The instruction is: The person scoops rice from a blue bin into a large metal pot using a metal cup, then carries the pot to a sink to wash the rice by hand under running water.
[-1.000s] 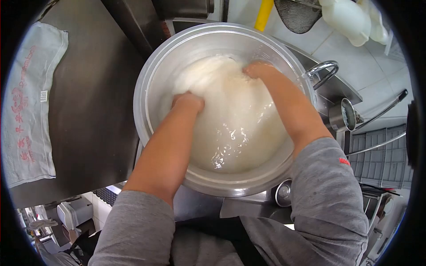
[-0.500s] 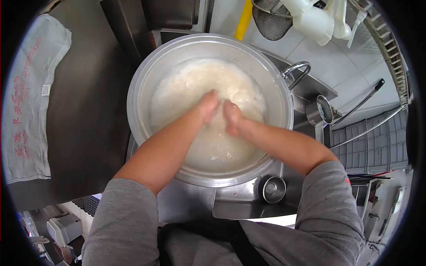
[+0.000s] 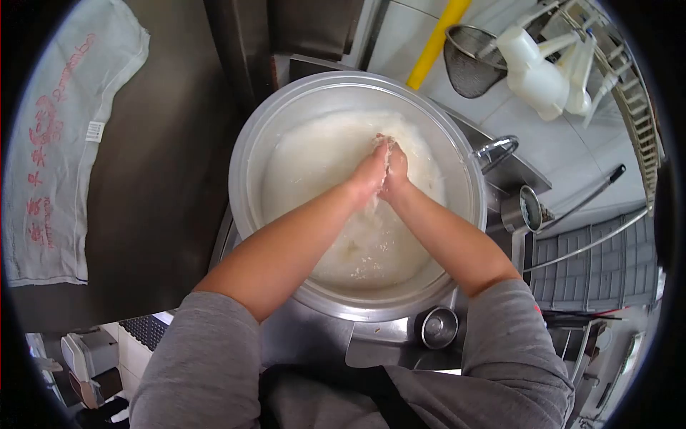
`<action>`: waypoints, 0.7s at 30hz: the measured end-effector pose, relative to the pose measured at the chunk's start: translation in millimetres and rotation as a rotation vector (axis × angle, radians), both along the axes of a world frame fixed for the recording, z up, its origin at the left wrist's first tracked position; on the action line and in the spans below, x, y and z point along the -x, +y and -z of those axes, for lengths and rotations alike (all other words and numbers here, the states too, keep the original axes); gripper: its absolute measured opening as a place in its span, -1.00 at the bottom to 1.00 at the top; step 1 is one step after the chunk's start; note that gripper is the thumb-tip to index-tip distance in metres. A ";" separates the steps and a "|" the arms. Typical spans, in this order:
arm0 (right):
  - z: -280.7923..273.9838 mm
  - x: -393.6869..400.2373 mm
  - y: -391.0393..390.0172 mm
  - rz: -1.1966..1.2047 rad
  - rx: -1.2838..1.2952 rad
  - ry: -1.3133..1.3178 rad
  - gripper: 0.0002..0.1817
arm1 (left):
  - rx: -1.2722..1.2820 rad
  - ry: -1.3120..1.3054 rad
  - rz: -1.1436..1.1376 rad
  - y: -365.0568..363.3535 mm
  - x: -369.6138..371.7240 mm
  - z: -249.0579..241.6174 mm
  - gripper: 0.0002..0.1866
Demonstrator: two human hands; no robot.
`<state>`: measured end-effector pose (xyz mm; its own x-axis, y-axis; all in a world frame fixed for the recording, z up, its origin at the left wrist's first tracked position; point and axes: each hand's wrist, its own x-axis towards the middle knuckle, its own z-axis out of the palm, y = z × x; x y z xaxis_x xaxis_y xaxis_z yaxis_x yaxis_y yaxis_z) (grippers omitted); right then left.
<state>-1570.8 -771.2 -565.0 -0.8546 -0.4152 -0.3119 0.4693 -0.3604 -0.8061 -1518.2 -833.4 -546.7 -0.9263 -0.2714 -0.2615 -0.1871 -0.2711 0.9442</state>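
Observation:
A large round metal pot (image 3: 240, 179) holds white rice (image 3: 418, 146) under cloudy, milky water (image 3: 307, 164). Over the middle of the pot, my left hand (image 3: 369, 174) and my right hand (image 3: 396, 171) are pressed palm to palm. Wet rice grains stick out between the palms and along the fingers, and some drop toward the water below. Both hands are closed around this rice, and the wrists are above the surface. How much lies between the palms is hidden.
The pot stands on a steel sink with a curved faucet (image 3: 500, 146) at its right. A small metal bowl (image 3: 438, 327) sits near the front, and a metal cup (image 3: 520, 211) is at the right. A printed white sack (image 3: 64, 157) lies on the left counter. A strainer (image 3: 471, 68) hangs behind.
My hands were apart and lower in the cloudy water. They have come together and risen with rice between them. The whole view has shifted slightly.

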 end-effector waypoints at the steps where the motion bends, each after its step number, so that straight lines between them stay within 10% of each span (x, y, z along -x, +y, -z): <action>1: 15.4 -0.2 -13.5 -0.014 -0.004 -0.007 -0.63 | 0.103 -0.020 0.034 -12.5 5.4 2.9 -0.30; 3: 39.2 2.1 -48.6 0.195 0.006 0.254 -0.60 | 0.159 -0.048 0.083 -57.8 11.6 3.8 -0.32; 5: 61.1 38.3 -49.3 -0.055 -0.045 0.453 -0.60 | 0.806 -0.402 0.211 -87.9 14.4 11.3 -0.37; 7: 56.7 59.7 -53.6 -0.440 -1.250 1.436 -0.58 | 0.975 -0.549 0.179 -87.8 -0.2 10.8 -0.41; 11: 13.5 68.0 -19.1 -0.576 -1.833 1.498 -0.48 | 1.094 -0.662 0.048 -86.6 -15.4 43.7 -0.44; 17: 16.1 96.0 25.2 -0.758 -1.820 1.004 -0.40 | 1.194 -0.926 0.317 -75.7 18.8 83.2 -0.45; 21: 106.1 122.4 51.5 -0.730 -1.552 0.868 -0.31 | 1.319 -0.710 0.634 -23.4 -1.5 24.1 -0.49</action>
<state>-1693.2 -719.7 -671.1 -0.7709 -0.5299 -0.3535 -0.4727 0.8479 -0.2402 -1516.7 -856.8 -570.8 -0.7715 -0.2840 -0.5694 -0.4231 0.8973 0.1257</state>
